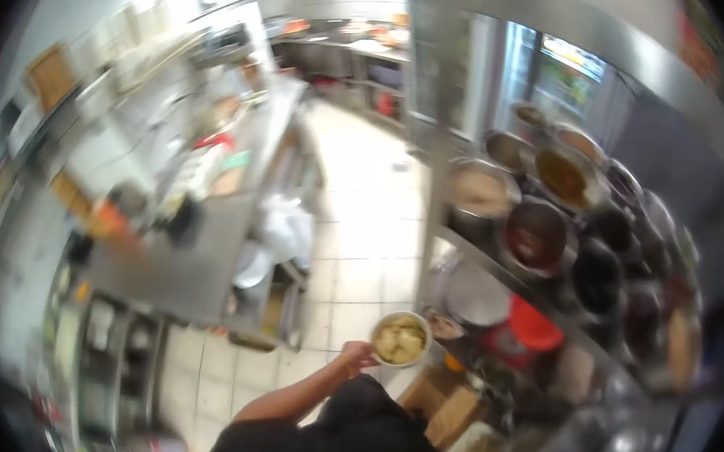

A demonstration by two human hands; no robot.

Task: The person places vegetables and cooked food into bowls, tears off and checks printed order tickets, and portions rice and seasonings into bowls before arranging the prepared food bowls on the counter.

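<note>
A round white bowl (pixel 401 339) with pale yellowish pieces of food in it is held out in front of the body. My left hand (pixel 359 357) has its fingers closed on the bowl's left rim. The forearm reaches up from the lower left, past a dark garment. My right hand does not show. The whole view is somewhat blurred, and the food cannot be made out exactly.
Pots and bowls, one with dark red contents (pixel 538 235), crowd the counter at right. Below are a red bowl (pixel 534 323) and cardboard boxes (pixel 455 418). A steel table (pixel 184 259) stands at left, beyond the tiled floor (pixel 354 283).
</note>
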